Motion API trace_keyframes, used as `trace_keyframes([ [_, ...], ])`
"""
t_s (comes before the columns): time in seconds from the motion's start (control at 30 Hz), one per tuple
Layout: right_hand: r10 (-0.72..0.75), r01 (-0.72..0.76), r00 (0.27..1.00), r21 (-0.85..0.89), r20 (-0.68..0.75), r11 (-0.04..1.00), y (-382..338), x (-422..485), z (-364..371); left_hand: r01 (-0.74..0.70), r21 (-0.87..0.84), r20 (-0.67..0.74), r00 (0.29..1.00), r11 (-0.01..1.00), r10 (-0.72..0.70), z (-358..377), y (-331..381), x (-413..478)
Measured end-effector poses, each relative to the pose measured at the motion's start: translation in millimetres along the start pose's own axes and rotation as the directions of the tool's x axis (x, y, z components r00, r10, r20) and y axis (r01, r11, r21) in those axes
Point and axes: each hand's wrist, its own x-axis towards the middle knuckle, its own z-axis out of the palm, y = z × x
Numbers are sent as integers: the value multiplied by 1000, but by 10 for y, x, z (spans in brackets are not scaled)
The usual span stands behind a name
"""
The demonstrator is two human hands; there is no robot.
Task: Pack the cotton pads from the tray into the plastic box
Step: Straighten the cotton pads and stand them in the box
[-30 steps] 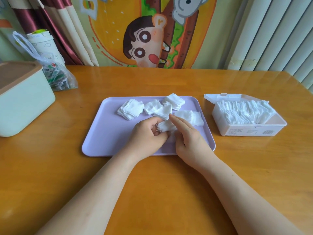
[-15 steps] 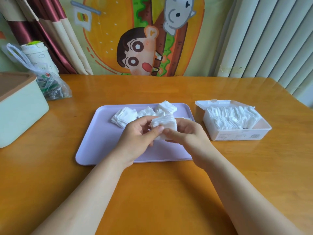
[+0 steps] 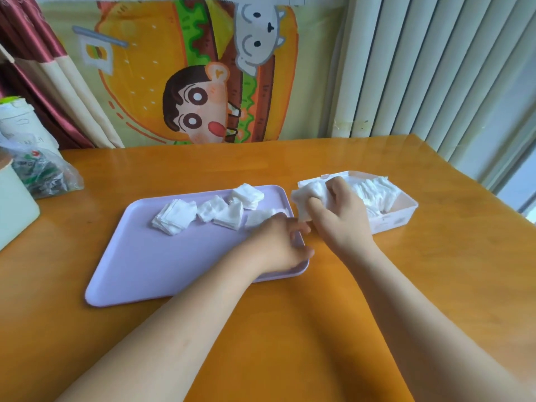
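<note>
A: Right hand (image 3: 340,216)?
B: Fingers and thumb curled round a thick bundle of cotton pads (image 3: 307,198). The bundle is off the table, at the left end of the plastic box (image 3: 401,217), just right of the tray's far right corner.

A: Left hand (image 3: 277,246)?
B: Low over the near right corner of the tray (image 3: 139,265). Fingers loosely curled and a bit blurred, with nothing visible in them. Fingertips point at the right hand and sit just beside it. Can't tell if they touch.

A: What's in the box?
B: It's open, with a row of white pads (image 3: 374,194) standing on edge that fills most of it. The near right corner looks bare.

A: What's on the tray?
B: A few loose heaps along the far side. A square stack (image 3: 174,218) sits furthest left, with smaller piles (image 3: 229,216) to its right. One pile (image 3: 248,195) is by the far edge and a flat one (image 3: 259,218) is just beyond the left hand.

A: Surroundings?
B: Orange wooden table (image 3: 290,338). The tray is centre-left and the box is right of it, close but apart. A clear plastic bag (image 3: 46,177) and a pale green container (image 3: 14,207) are at the far left. A cartoon poster (image 3: 203,82) hangs behind, with vertical blinds (image 3: 435,71) to its right.
</note>
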Motion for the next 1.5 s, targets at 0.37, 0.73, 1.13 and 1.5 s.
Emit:
trace_keyframes([
  [0.37,19,2,997,-257,80,967,151,-58,129,-20,-71,-24,1000,997,18,121,-118,-130],
  [0.73,158,-182,966,104,202,978,-292,-164,286,56,-73,-104,992,996,-64,-86,-326,-342],
  [1.13,239,-215,970,-330,34,919,92,333,-647,-182,-174,-295,947,968,125,-164,268,117],
  [1.5,338,-251,935,-476,106,843,313,372,-461,-186,-77,-152,973,980,173,65,301,335],
])
